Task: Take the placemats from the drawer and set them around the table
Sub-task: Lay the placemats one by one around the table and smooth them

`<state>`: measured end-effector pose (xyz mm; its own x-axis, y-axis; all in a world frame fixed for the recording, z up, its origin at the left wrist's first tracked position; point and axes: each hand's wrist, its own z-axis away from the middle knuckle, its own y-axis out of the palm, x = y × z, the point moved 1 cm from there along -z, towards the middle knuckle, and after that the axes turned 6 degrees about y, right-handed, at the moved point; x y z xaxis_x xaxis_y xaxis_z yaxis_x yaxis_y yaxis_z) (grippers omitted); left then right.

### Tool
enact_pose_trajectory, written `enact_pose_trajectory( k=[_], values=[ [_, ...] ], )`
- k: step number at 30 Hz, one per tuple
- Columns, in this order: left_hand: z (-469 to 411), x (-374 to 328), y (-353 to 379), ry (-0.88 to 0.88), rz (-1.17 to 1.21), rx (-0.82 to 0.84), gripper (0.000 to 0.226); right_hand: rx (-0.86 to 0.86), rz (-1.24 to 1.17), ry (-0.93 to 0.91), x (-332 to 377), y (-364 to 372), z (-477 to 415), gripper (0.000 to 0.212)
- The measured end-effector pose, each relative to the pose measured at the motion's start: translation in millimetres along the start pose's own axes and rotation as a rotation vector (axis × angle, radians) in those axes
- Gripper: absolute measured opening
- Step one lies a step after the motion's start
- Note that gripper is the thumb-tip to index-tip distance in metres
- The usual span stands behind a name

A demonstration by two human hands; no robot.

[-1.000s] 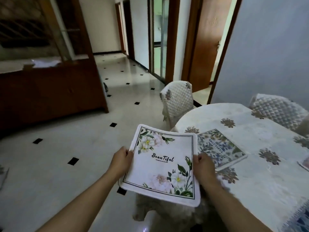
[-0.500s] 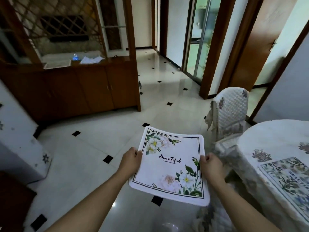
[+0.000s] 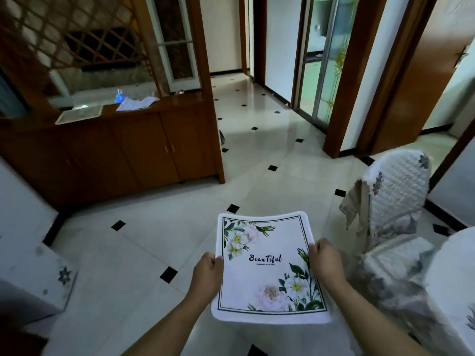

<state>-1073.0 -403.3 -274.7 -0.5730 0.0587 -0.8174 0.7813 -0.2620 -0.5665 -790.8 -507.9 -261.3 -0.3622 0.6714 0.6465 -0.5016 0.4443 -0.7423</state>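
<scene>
I hold a white square placemat printed with flowers and the word "Beautiful" flat in front of me, over the floor. My left hand grips its left edge and my right hand grips its right edge. The round table, under a pale flowered cloth, shows only at the lower right edge. Another placemat-like sheet lies on top of the wooden sideboard.
A quilted covered chair stands right of the mat, beside the table. A brown sideboard with a lattice screen fills the left back. A white covered piece of furniture sits at lower left. Tiled floor and doorways lie ahead.
My view has swung left, away from the table: the table and the mat lying on it have slid out to the right. The held placemat stays in both hands.
</scene>
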Motion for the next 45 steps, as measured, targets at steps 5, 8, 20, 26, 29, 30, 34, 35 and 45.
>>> enact_pose_trajectory(
  k=[5,8,20,26,29,30,34,35,45],
  values=[
    [-99,-17,3,0.014,-0.017,-0.023,0.03,-0.009,-0.003,0.021,37,25,-85,0.026],
    [-174,-25,21,0.038,-0.02,0.021,0.031,-0.037,-0.014,0.043,52,40,-144,0.027],
    [-458,-174,161,0.322,-0.048,0.373,0.033,-0.331,-0.075,0.325,86,-27,-346,0.029],
    [-530,-277,298,0.471,-0.023,0.538,0.034,-0.521,-0.181,0.481,30,-96,-443,0.029],
    [-556,-323,366,0.53,-0.035,0.585,0.033,-0.591,-0.211,0.534,-3,-127,-495,0.031],
    [-566,-340,388,0.543,-0.04,0.601,0.033,-0.612,-0.216,0.547,-13,-138,-513,0.031],
    [-603,-405,465,0.587,-0.063,0.666,0.031,-0.655,-0.259,0.587,-42,-177,-574,0.028],
    [-611,-425,484,0.613,-0.061,0.681,0.031,-0.67,-0.274,0.603,-47,-188,-588,0.027],
    [-639,-600,713,0.946,-0.073,1.113,0.029,-1.055,-0.383,0.934,-126,-264,-652,0.029]
  ],
)
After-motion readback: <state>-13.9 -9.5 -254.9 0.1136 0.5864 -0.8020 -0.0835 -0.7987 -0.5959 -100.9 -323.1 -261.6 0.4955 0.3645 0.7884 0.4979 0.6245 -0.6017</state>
